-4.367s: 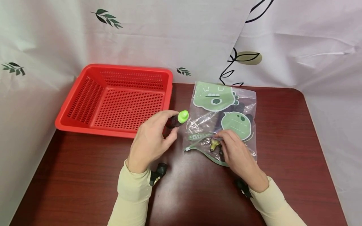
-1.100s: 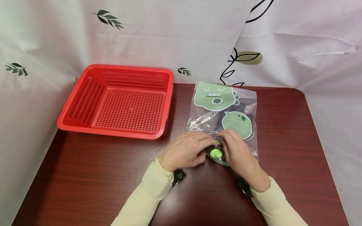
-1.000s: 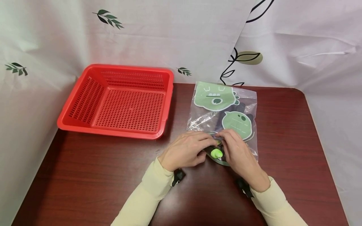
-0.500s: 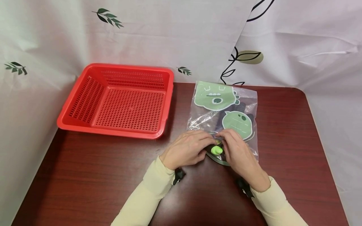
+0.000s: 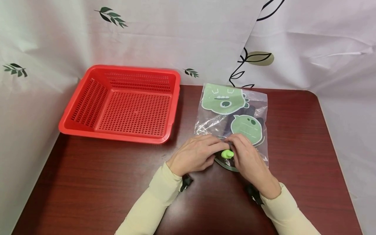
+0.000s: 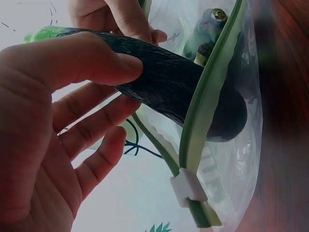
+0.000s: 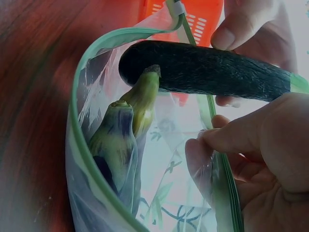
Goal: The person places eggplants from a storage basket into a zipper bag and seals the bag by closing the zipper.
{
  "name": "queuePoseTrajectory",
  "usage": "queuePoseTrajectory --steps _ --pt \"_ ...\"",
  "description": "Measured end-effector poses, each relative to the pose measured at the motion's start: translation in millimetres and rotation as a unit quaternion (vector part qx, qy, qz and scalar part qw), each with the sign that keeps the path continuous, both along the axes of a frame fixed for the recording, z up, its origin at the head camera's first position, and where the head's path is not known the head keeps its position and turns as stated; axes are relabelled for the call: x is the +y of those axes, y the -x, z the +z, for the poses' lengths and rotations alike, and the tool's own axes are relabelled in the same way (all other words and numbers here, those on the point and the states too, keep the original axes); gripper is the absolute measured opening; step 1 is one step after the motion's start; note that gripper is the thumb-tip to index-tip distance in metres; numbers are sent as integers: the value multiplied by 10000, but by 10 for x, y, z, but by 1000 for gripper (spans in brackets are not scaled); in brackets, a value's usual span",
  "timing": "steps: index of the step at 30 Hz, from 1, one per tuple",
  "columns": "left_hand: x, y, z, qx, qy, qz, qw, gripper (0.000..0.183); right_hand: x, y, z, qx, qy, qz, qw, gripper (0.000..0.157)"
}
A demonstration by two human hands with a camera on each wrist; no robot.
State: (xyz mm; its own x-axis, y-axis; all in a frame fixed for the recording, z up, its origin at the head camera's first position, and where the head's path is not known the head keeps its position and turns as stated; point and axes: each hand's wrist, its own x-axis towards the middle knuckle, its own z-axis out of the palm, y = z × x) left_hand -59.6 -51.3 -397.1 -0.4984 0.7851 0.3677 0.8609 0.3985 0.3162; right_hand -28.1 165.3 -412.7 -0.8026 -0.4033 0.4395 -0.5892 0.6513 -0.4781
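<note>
Right-wrist view: left hand (image 7: 258,29) grips wrinkled cylindrical vegetable (image 7: 193,68), right hand (image 7: 273,150) pinches plastic bag (image 7: 76,116)

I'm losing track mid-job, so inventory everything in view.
Table: one, reddish brown, foreground.
Zip bag: one, clear with green prints, table's right.
Zip slider: one, white, at the bag's mouth.
Eggplants: two visible, purple and yellow-green, inside the bag.
Cucumber: one, dark green, bright green tip, partly in the bag.
Basket: one, red, table's left.
Backdrop: count unclear, white, leaf-printed, behind the table.
Sleeves: two, pale yellow, foreground.
Wrist cameras: two, black, beside the sleeves.
Left hand: one, bare, holding the cucumber.
Right hand: one, bare, pinching the bag's edge.
</note>
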Motion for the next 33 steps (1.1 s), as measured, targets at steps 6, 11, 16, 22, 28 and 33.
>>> queuePoseTrajectory --steps 6,11,16,22,28,33 --pt "21 -2 -18 64 18 16 10000 40 -1 8 0 47 5 8 10000 28" --pt "40 0 -31 89 -29 81 9999 38 2 3 2 26 -16 -10 10000 28" --pt "49 -8 -47 150 49 180 9997 39 5 -1 3 -41 -36 0 10000 30" --pt "44 -24 -54 288 248 314 9988 40 3 1 7 -17 -44 -18 10000 29" --pt "38 -40 -36 175 272 349 9989 35 -1 -2 9 6 -60 -23 10000 29" --pt "48 -49 -22 31 284 247 9993 33 4 -9 7 8 -84 -43 10000 29"
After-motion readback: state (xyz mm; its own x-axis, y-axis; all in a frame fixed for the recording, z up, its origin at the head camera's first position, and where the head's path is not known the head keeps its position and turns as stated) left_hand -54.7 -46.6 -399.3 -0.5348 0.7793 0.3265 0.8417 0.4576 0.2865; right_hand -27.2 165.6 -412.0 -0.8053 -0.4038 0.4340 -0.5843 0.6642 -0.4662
